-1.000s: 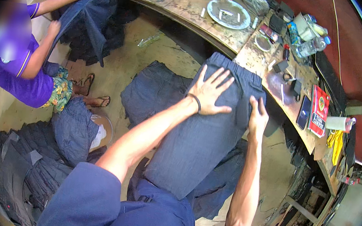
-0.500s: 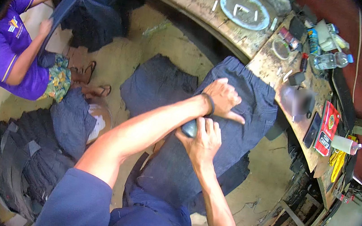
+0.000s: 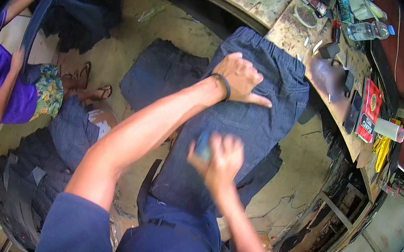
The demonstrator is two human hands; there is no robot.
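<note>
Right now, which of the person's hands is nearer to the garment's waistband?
Left. The left hand is on the dark garment just below the waistband; the right hand, gripping a blurred bluish object, is farther down over the cloth.

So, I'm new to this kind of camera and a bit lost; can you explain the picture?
There's no machine here, just a person's two bare hands, seen from a fisheye camera on their head, looking down, which bends straight edges. The left hand is on a dark blue cloth garment with a gathered waistband, spread before the person. The right hand holds a rounded bluish object, too blurred to identify. The worn wooden table carries a clear plastic bottle with a blue cap and a flat red rectangular item. At left, another person in a purple shirt holds dark blue cloth.
</note>
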